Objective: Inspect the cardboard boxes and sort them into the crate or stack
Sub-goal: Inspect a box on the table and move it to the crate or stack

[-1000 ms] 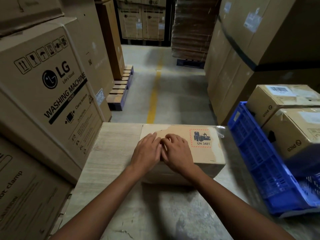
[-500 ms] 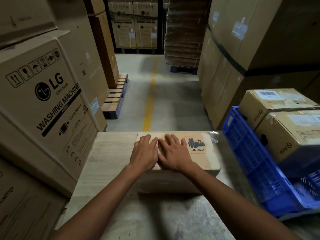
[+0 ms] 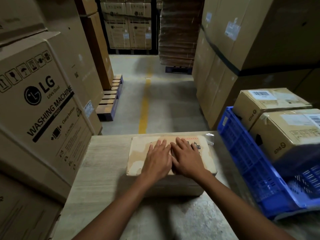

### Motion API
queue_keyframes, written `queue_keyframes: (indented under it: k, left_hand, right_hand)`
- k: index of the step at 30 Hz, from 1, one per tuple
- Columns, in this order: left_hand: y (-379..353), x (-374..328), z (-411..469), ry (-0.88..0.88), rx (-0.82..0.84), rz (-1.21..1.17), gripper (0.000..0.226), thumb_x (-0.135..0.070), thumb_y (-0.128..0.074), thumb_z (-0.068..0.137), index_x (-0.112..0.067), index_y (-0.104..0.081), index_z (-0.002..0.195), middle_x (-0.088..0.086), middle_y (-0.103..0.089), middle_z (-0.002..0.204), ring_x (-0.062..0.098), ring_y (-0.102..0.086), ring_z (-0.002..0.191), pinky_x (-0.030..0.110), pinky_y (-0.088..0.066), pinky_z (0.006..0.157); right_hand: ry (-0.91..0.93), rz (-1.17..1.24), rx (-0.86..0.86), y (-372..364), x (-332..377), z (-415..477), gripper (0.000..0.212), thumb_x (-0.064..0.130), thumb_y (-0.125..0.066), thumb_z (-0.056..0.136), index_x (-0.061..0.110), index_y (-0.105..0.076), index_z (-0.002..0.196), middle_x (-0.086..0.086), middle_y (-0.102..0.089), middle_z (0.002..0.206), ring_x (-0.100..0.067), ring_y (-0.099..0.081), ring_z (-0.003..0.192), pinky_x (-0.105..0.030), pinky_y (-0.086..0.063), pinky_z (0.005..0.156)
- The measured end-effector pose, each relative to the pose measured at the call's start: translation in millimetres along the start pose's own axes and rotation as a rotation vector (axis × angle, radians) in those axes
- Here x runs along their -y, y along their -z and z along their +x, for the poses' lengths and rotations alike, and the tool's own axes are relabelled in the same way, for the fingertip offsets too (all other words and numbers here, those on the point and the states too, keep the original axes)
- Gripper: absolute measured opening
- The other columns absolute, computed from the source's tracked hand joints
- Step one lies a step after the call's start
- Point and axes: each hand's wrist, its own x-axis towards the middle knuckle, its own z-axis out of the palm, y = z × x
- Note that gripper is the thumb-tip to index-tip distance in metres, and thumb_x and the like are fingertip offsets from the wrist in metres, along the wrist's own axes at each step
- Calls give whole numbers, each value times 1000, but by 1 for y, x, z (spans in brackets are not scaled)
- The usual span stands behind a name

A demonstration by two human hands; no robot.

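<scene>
Head view: left hand [image 3: 158, 160] and right hand [image 3: 187, 158], fingers straight, lie flat side by side on one cardboard box [image 3: 138, 153] on the desk [image 3: 103, 161], its long axis left-right. Just right, one blue crate [image 3: 245, 153] holds two taped boxes [image 3: 290, 130].

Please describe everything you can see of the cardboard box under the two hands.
The cardboard box is flat, brown and closed. It lies on the pale table near its far edge, left of the blue crate. Its top has torn, lighter patches and a red-hatched label, partly covered. The left hand and right hand rest flat on top, side by side.
</scene>
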Motion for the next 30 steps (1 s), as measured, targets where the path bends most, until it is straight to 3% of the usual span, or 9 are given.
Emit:
queue_keyframes:
  k: [2,5,8,10,13,15,19,25,30]
  left_hand:
    - [-5,-1,1,16,5,31,52,-27,-27,103,-20,-28,155,1,-17,165,17,-6,153,41,-4,124]
    - [-4,2,6,10,30,67,53,-29,-27,103,-20,-28,155,1,-17,165,17,-6,153,41,-6,124]
    - [0,0,5,-7,11,71,53,-30,-29,103,-20,-28,155,2,-18,164,18,-8,153,40,-7,124]
    - [-1,0,-2,-33,-32,64,51,-29,-34,102,-18,-36,152,3,-27,162,19,-17,151,39,-12,124]
    - [-3,-1,-18,-106,-100,85,36,-23,-49,97,-11,-64,128,10,-57,140,26,-48,136,40,-35,113]
    - [-9,0,-27,-136,-169,65,28,-19,-57,88,-9,-74,108,12,-70,120,30,-64,117,42,-50,99]
    - [-17,-2,-37,-120,-187,61,30,-20,-59,81,-8,-75,104,11,-72,114,30,-68,110,43,-55,91]
    - [-9,-13,-33,-58,-137,97,34,-26,-47,100,-13,-65,125,6,-57,142,23,-46,137,34,-37,111]
    - [-16,-25,-45,-144,-202,32,26,-20,-58,86,-12,-76,102,9,-74,109,29,-69,107,40,-55,91]
  right_hand:
    - [-5,-3,23,-5,0,-3,87,61,4,83,26,-20,159,-5,-9,168,-23,-3,155,-49,-3,123]
    - [-3,17,59,-3,0,4,91,61,8,80,25,-17,159,-5,-5,169,-23,-1,155,-50,-2,122]
    - [0,10,52,-2,-2,6,73,58,-8,95,24,-20,159,-6,-8,168,-24,-3,155,-51,-4,122]
    - [11,12,13,-4,-2,0,62,52,-20,101,23,-32,155,-8,-19,166,-26,-12,154,-51,-9,122]
    - [54,37,-225,-6,2,-15,54,46,-29,95,18,-70,115,-7,-63,130,-28,-54,127,-45,-40,105]
    - [88,55,-420,-13,1,-26,40,38,-41,93,17,-74,92,-3,-72,106,-24,-65,103,-37,-50,86]
    - [94,65,-405,-32,2,-36,36,34,-44,96,15,-74,102,-6,-71,118,-26,-64,113,-40,-51,96]
    - [126,71,-343,-26,-7,-37,41,39,-41,97,17,-73,111,-5,-70,125,-26,-64,119,-39,-50,98]
    - [38,155,-484,-31,-5,-65,34,35,-49,91,16,-75,103,-10,-70,119,-30,-63,111,-43,-51,92]
